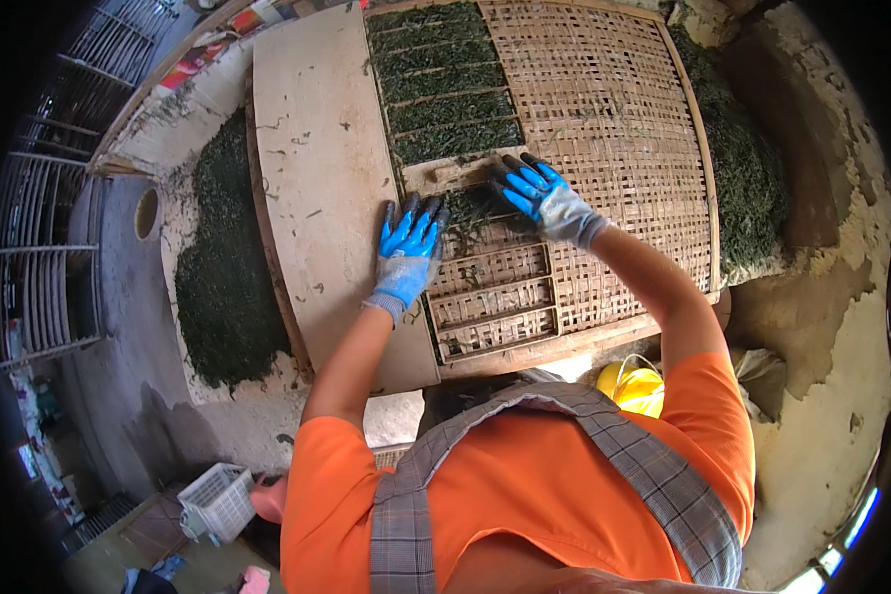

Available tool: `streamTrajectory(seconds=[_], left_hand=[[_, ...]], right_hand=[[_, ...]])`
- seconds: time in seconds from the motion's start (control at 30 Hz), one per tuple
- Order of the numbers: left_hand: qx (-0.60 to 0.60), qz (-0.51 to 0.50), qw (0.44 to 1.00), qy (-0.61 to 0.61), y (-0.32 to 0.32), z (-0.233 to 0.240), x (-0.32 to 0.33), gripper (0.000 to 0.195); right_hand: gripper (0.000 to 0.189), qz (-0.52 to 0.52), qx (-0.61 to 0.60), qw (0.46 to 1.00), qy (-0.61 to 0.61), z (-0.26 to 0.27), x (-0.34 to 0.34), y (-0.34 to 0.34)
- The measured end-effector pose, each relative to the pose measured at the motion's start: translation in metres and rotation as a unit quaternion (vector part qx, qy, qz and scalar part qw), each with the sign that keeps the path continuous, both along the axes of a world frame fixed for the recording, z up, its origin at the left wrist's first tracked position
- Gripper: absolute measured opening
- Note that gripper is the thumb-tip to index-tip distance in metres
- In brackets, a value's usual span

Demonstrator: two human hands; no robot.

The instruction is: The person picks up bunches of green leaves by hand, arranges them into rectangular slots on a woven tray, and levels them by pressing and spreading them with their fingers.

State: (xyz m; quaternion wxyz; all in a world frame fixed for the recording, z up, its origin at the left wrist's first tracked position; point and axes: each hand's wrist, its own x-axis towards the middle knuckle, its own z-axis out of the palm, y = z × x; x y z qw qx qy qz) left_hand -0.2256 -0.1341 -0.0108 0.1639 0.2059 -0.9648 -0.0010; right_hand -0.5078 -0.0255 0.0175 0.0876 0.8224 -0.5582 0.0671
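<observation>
My left hand (408,249), in a blue-coated glove with blackened fingertips, lies with fingers spread on the inner edge of a pale wooden board (323,185). Its fingertips are beside a wooden frame (494,293) divided into narrow compartments. My right hand (542,193), gloved alike, is over the frame's right side with fingers apart; its thumb is blurred and dark. Between the hands lies a short wooden bar (449,172); I cannot tell whether the right fingertips touch it. Dark green shredded plant matter (453,111) fills the far compartments. Nearer ones show mostly bare bamboo weave.
A woven bamboo tray (624,119) lies under the frame. Heaps of green shreds flank it, one left (226,297) and one right (742,171). Near my body are a yellow container (631,387) and a white plastic basket (219,501). Slatted racks (48,282) stand at left.
</observation>
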Motion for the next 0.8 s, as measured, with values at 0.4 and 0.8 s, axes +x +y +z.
streamTrajectory(seconds=[0.4,0.8], left_hand=[[0.038,0.154,0.987,-0.011,-0.008,0.001,0.01,0.063],[0.048,0.26,0.963,0.061,-0.012,-0.015,0.018,0.052]], right_hand=[[0.073,-0.154,0.076,0.985,0.022,0.004,0.067,-0.084],[0.04,0.031,0.106,0.993,-0.043,-0.002,0.059,-0.051]])
